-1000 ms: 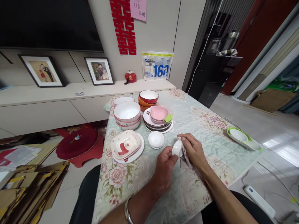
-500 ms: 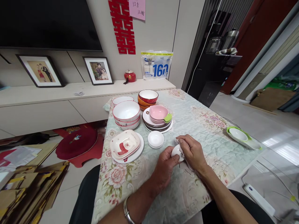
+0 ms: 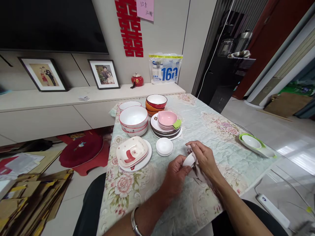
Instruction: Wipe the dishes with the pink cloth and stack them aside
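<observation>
Over the near part of the table, my left hand [image 3: 177, 171] is closed on the edge of a small white dish [image 3: 189, 160], which is tilted. My right hand [image 3: 203, 159] grips a pale, patterned cloth [image 3: 199, 174] and presses it against the dish; part of the dish is hidden behind the cloth and fingers. Just left of my hands stands a short stack of small white dishes [image 3: 164, 146]. Farther left, rectangular cream dishes with a red design [image 3: 131, 150] rest on a white plate [image 3: 148, 156].
Behind are white bowls with red rims [image 3: 133, 117], red and orange bowls [image 3: 156, 101], and stacked plates [image 3: 154, 123] carrying pink bowls [image 3: 167, 118]. A green-edged dish [image 3: 257, 148] lies at the table's right edge. A floral cloth [image 3: 157, 200] covers the table. Cardboard [image 3: 34, 200] lies on the floor at left.
The small white dish has turned more edge-on in my left hand. My right hand has shifted slightly, and more of the cloth shows around the dish.
</observation>
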A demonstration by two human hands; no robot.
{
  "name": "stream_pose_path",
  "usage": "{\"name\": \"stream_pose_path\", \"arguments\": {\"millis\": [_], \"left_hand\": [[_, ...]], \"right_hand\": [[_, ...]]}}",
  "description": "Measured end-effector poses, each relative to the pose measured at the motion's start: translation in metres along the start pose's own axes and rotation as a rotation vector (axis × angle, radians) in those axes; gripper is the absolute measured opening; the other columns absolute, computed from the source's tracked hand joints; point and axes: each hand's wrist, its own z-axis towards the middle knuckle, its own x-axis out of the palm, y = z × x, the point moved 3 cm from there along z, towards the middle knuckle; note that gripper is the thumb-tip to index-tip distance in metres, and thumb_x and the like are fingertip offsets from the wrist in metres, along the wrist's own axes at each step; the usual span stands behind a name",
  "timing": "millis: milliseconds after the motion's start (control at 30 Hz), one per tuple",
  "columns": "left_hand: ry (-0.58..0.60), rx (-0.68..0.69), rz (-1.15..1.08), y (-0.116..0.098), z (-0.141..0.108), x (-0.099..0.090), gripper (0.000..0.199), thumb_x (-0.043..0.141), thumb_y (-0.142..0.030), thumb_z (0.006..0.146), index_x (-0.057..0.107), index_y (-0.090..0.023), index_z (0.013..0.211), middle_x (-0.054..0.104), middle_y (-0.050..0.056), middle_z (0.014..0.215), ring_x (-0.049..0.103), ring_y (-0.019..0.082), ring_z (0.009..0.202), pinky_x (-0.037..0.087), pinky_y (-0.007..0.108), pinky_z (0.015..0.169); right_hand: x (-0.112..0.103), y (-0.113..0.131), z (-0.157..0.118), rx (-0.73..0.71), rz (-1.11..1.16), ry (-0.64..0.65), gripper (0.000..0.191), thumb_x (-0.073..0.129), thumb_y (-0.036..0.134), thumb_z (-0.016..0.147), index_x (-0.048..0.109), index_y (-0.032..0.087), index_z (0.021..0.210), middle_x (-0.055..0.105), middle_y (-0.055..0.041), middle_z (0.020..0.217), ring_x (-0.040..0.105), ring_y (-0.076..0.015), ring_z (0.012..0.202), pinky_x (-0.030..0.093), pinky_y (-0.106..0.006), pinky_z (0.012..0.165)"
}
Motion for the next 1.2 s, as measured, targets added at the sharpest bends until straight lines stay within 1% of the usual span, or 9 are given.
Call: {"name": "stream_pose_path", "arguments": {"millis": [133, 267, 433, 533, 700, 833, 933, 1100, 1200], "left_hand": [[-0.014, -0.004, 0.022, 0.003, 0.001, -0.002, 0.012, 0.065, -0.026, 0.073, 0.059, -0.017, 0.077, 0.05, -0.004, 0.065, 0.04, 0.012, 0.063, 0.031, 0.026, 0.061], [0.007, 0.034, 0.038, 0.004, 0.002, 0.0, 0.008, 0.064, -0.024, 0.074, 0.06, -0.017, 0.076, 0.054, -0.003, 0.068, 0.044, 0.013, 0.066, 0.034, 0.027, 0.064], [-0.001, 0.111, -0.005, 0.003, 0.003, 0.001, 0.014, 0.061, -0.02, 0.076, 0.055, -0.018, 0.064, 0.057, -0.001, 0.065, 0.048, 0.015, 0.067, 0.039, 0.029, 0.068], [0.006, 0.053, -0.041, 0.004, 0.003, 0.0, 0.006, 0.065, -0.02, 0.074, 0.061, -0.016, 0.073, 0.057, -0.001, 0.068, 0.046, 0.014, 0.067, 0.037, 0.027, 0.066], [-0.016, -0.027, -0.148, 0.007, 0.004, -0.001, 0.018, 0.072, -0.027, 0.07, 0.06, -0.016, 0.077, 0.056, -0.002, 0.067, 0.046, 0.013, 0.065, 0.035, 0.026, 0.064], [0.0, -0.06, -0.123, 0.006, 0.004, 0.0, 0.021, 0.074, -0.03, 0.069, 0.062, -0.015, 0.078, 0.057, -0.001, 0.068, 0.047, 0.013, 0.065, 0.037, 0.026, 0.065], [0.01, -0.067, -0.1, 0.005, 0.004, 0.0, 0.019, 0.07, -0.031, 0.072, 0.063, -0.015, 0.08, 0.06, 0.001, 0.073, 0.053, 0.015, 0.069, 0.042, 0.029, 0.069], [0.034, 0.022, 0.01, 0.006, 0.004, 0.001, 0.009, 0.066, -0.023, 0.075, 0.059, -0.017, 0.075, 0.059, 0.0, 0.073, 0.053, 0.016, 0.07, 0.043, 0.03, 0.069], [-0.009, 0.091, 0.055, 0.005, 0.003, 0.0, 0.012, 0.065, -0.02, 0.073, 0.055, -0.018, 0.067, 0.057, -0.001, 0.068, 0.05, 0.015, 0.07, 0.041, 0.029, 0.067]], "right_hand": [[0.001, -0.012, 0.001, 0.208, 0.118, 0.005, 0.037, 0.044, 0.045, 0.096, 0.068, 0.017, 0.089, 0.06, -0.0007, 0.063, 0.052, -0.0155, 0.053, 0.04, -0.027, 0.049], [0.006, 0.009, -0.009, -0.151, -0.155, -0.114, 0.029, 0.044, 0.032, 0.097, 0.068, 0.017, 0.097, 0.066, -0.007, 0.083, 0.061, -0.0202, 0.076, 0.048, -0.033, 0.069], [0.018, 0.029, -0.021, -0.518, -0.335, -0.006, 0.023, 0.047, 0.02, 0.095, 0.069, 0.017, 0.099, 0.066, -0.0101, 0.089, 0.06, -0.0222, 0.086, 0.049, -0.036, 0.078], [0.011, 0.022, -0.014, -0.4, -0.217, -0.042, 0.025, 0.045, 0.024, 0.096, 0.069, 0.018, 0.1, 0.065, -0.0078, 0.086, 0.06, -0.0204, 0.082, 0.048, -0.034, 0.073], [0.002, -0.004, 0.0, 0.118, 0.142, -0.062, 0.034, 0.048, 0.043, 0.094, 0.069, 0.018, 0.089, 0.054, 0.0017, 0.059, 0.046, -0.0145, 0.051, 0.035, -0.027, 0.047], [0.001, -0.012, 0.002, 0.215, 0.248, -0.064, 0.033, 0.053, 0.047, 0.088, 0.069, 0.018, 0.088, 0.045, 0.0052, 0.05, 0.038, -0.0125, 0.044, 0.028, -0.025, 0.043], [-0.003, -0.006, 0.0, 0.081, 0.095, -0.051, 0.028, 0.053, 0.041, 0.09, 0.069, 0.019, 0.09, 0.056, 0.0021, 0.059, 0.048, -0.0139, 0.051, 0.036, -0.026, 0.048], [0.008, 0.021, -0.012, -0.391, -0.294, 0.05, 0.022, 0.049, 0.026, 0.093, 0.07, 0.019, 0.094, 0.066, -0.0061, 0.08, 0.061, -0.019, 0.075, 0.047, -0.031, 0.069], [0.013, 0.029, -0.016, -0.472, -0.332, 0.062, 0.023, 0.047, 0.024, 0.094, 0.07, 0.018, 0.094, 0.064, -0.0065, 0.077, 0.06, -0.0195, 0.075, 0.048, -0.032, 0.07]]}}
